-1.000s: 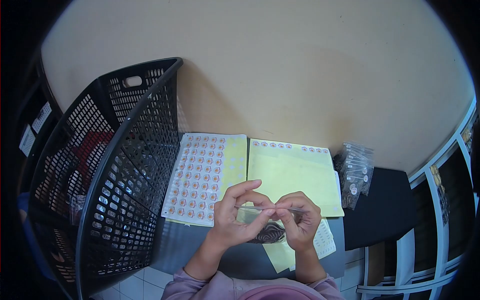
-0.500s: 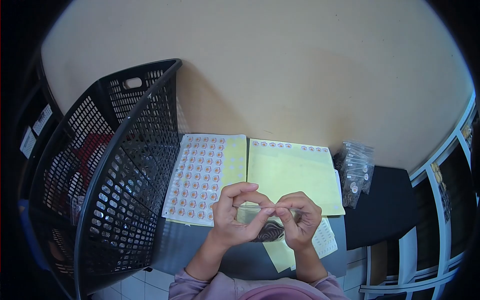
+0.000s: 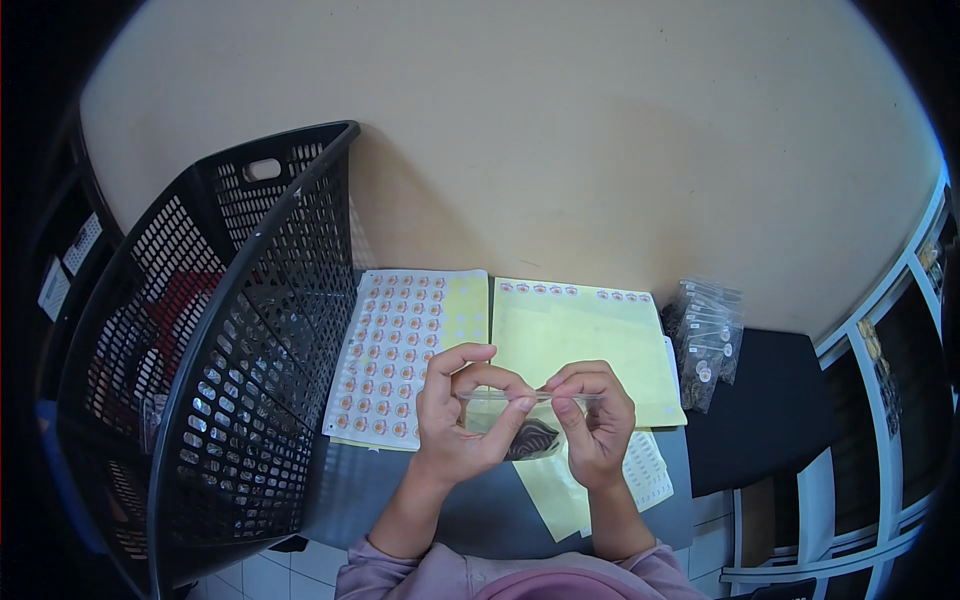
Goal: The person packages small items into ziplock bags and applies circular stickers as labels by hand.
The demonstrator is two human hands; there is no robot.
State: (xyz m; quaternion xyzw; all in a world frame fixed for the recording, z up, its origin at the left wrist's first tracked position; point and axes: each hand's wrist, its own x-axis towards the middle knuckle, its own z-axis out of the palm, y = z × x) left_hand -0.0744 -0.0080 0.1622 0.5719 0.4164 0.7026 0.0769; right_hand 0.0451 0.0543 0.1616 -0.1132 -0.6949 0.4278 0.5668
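Between both hands is a small clear plastic bag (image 3: pixel 533 437) with a dark, wavy-patterned item inside it. My left hand (image 3: pixel 462 412) pinches the bag's top edge between thumb and index finger, its other fingers curled. On the other side, my right hand (image 3: pixel 594 420) pinches the same edge close to the middle. The bag hangs over the near part of the table, its lower part partly hidden by the fingers. Behind the hands lie a sticker sheet (image 3: pixel 385 350) with rows of round orange-and-white stickers and a mostly peeled yellow backing sheet (image 3: pixel 590 345).
A large black plastic basket (image 3: pixel 255 235) stands at the left, holding packed clear bags. Filled, labelled bags (image 3: pixel 706 335) are stacked at the right by a black surface (image 3: pixel 760 410). A small white label sheet (image 3: pixel 648 470) and yellow paper (image 3: pixel 552 495) lie near my right wrist.
Both hands have risen slightly with the bag, and its top edge now shows stretched straight between them. My right fingers have shifted along the edge. The view has moved slightly.
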